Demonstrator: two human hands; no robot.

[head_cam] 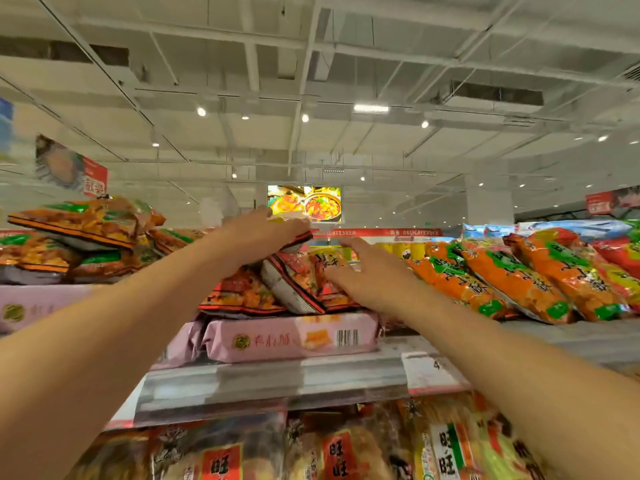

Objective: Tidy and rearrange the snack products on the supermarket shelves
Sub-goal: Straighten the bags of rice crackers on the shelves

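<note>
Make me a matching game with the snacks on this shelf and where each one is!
Things:
1. pink packet with a barcode
2. orange and green bags
3. red snack bag
4. price label

Places:
A. under the left hand, at the top of the middle pile
B. leaning in a row on the right of the top shelf
C. on the front edge of the shelf
D. lying flat at the bottom of the middle pile

Pairs: 1-D, 2-B, 3-A, 4-C
</note>
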